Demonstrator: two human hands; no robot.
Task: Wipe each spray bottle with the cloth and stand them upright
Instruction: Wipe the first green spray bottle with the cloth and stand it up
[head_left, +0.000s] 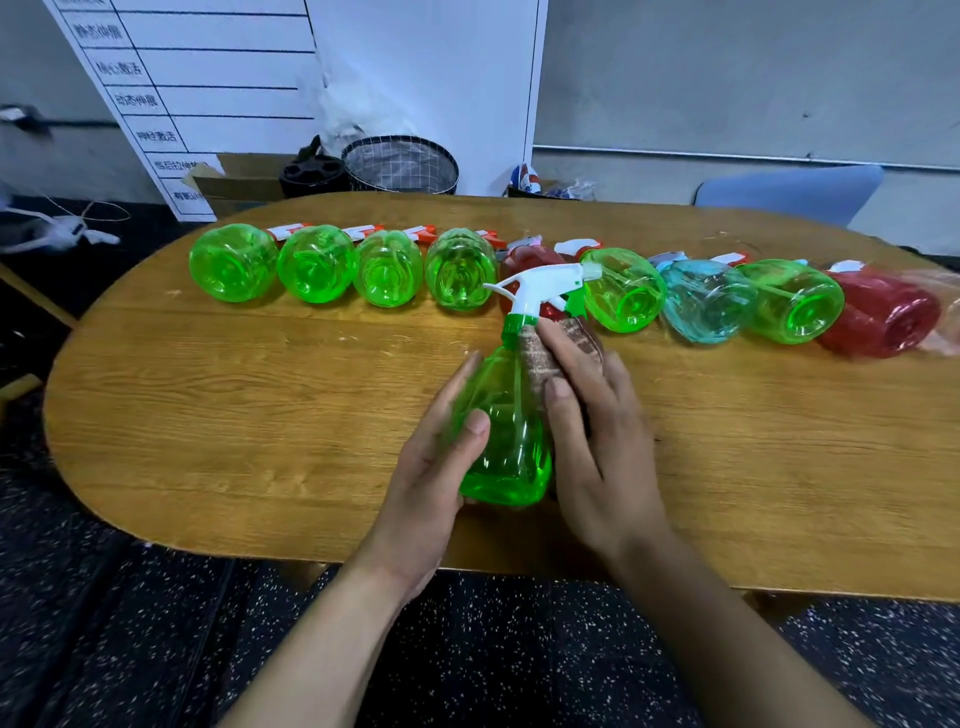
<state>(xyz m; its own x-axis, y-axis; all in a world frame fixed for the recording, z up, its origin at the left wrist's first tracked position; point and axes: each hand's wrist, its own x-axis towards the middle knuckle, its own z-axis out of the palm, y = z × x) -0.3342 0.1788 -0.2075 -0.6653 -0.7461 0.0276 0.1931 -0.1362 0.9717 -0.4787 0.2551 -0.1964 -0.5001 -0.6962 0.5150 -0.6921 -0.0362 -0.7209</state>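
Near the front edge of the oval wooden table (260, 415), the left hand (431, 467) wraps loosely curled fingers round the translucent green plastic spray bottle (506, 441); the right hand (592, 431) presses the brown woven cloth (540, 358) against it with fairly straight fingers. Its slick wall may twist free; a hard wipe could knock the 9 lying bottles (457, 270) along the far edge.
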